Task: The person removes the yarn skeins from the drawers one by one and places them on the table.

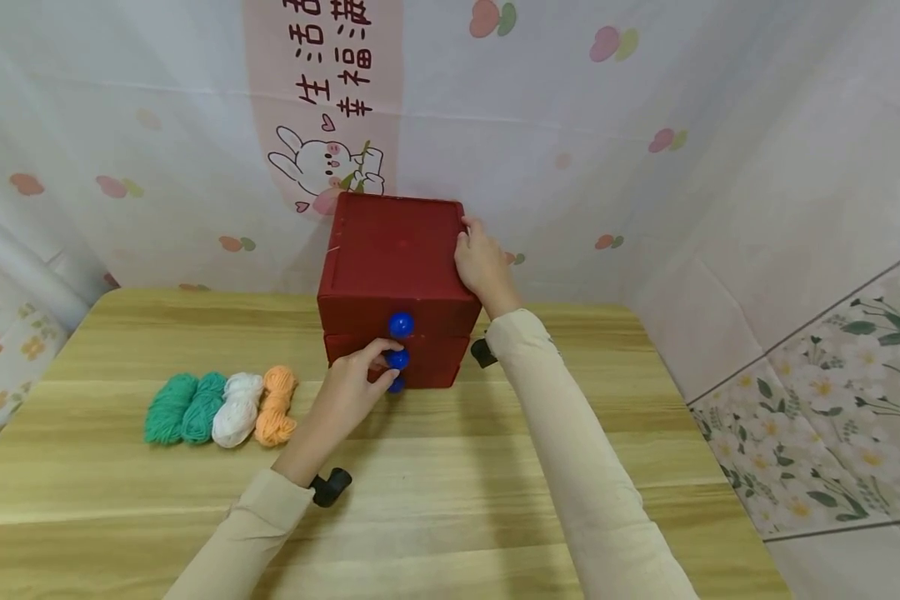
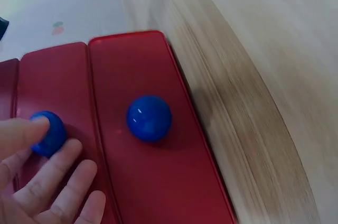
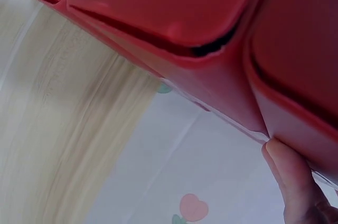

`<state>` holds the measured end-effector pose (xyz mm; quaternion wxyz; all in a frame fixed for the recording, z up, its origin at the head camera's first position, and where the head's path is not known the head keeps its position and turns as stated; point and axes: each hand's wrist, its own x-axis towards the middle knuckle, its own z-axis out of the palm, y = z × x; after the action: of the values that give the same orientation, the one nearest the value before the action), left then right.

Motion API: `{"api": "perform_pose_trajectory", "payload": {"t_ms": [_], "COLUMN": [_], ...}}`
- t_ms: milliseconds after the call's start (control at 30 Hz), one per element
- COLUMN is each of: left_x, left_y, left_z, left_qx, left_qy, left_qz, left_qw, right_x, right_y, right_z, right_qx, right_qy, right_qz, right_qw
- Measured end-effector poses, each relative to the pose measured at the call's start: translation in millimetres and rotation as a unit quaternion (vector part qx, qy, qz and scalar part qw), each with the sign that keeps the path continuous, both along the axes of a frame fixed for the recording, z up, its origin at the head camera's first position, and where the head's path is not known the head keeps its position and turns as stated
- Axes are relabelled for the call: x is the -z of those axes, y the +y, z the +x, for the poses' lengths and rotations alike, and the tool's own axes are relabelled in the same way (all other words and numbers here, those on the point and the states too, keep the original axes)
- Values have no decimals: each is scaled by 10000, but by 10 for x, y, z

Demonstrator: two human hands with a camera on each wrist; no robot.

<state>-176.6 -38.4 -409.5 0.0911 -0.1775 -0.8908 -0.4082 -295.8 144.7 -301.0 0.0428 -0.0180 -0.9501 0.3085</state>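
A red drawer cabinet (image 1: 401, 250) with several blue round knobs on its front stands near the back of the table. My left hand (image 1: 351, 387) pinches the middle blue knob (image 2: 52, 138) between thumb and forefinger, the other fingers loosely spread against the drawer front. Below it sits the bottom blue knob (image 2: 149, 118), untouched; the top knob (image 1: 401, 325) is also free. My right hand (image 1: 486, 262) rests against the cabinet's right side at the upper edge. Up close, one of its fingertips (image 3: 288, 163) presses the red side panel; its other fingers are mostly hidden.
Left of the cabinet, skeins of yarn lie in a row: green ones (image 1: 171, 408), a white one (image 1: 237, 408) and an orange one (image 1: 276, 406). The wooden table (image 1: 420, 500) meets a patterned cloth wall (image 1: 555, 150) behind. Black wrist mounts show at both cuffs.
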Motion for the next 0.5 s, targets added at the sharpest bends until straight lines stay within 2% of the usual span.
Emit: {"api": "perform_pose_trajectory", "payload": {"t_ms": [100,233,367,500], "left_x": [29,54,110,231], "left_y": [-23,-69,-92,-74], "left_z": [61,158,179,115], "left_qx": [11,-2,32,318], "left_qy": [153,56,-262,-713], "left_qz": [55,200,-81,-512], "left_qw": [9999,9998,9996,9956], "right_x": [6,13,9,14], "right_y": [-15,-23,-20,-10], "right_z": [-4,0,8,7], "right_qx": [-3,16,27,42], "right_qy": [-32,0,71,93], "right_qz": [-31,-19,23,11], "right_qw": [10000,10000,10000,9999]}}
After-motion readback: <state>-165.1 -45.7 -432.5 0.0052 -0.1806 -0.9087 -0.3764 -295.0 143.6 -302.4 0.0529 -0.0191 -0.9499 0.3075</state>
